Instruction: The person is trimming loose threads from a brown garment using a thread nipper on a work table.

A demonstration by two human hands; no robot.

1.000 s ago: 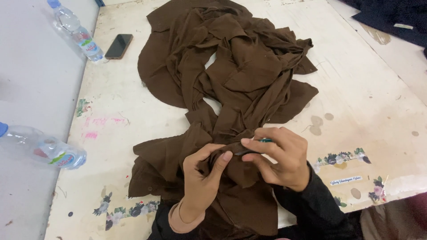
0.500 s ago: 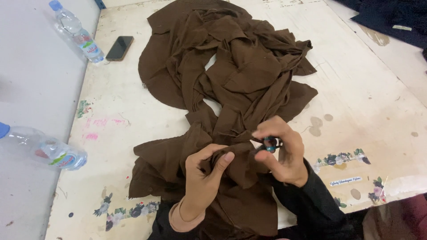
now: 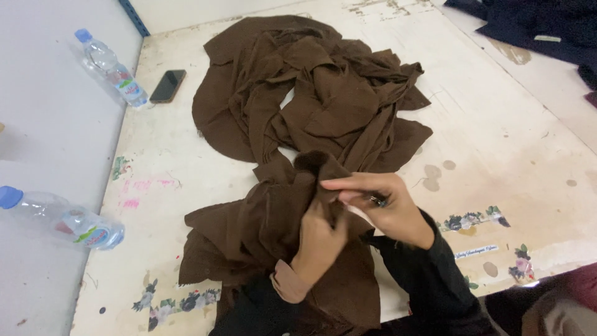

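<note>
The left hand (image 3: 317, 239) is closed around a raised fold of the brown cloth (image 3: 311, 118), fingers buried in the fabric near the table's (image 3: 516, 162) front edge. The right hand (image 3: 385, 205) sits just beside it, touching the same fold, its fingers curled shut around a small dark tool (image 3: 378, 200) that is mostly hidden; what kind of tool it is cannot be told.

The cloth lies in one crumpled heap from the table's far middle down to the front edge, where it drapes over toward the person. Nothing stands between the hands and the cloth. At the far left corner lies one dark phone (image 3: 168, 85), flat on the table. Two clear plastic bottles lie off the table's left edge on a grey surface: one (image 3: 112, 76) just beside the phone, the other (image 3: 62, 218) level with the hands. A dark blue cloth (image 3: 535, 28) sits at the far right corner, well apart from the work. Flower stickers (image 3: 472, 218) mark the front edge.

Compared with half a second ago, the left hand has turned and pushed up under the fold, lifting it into a peak, and the right hand has slid closer against it. The bottles, the phone and the main heap have not shifted.
</note>
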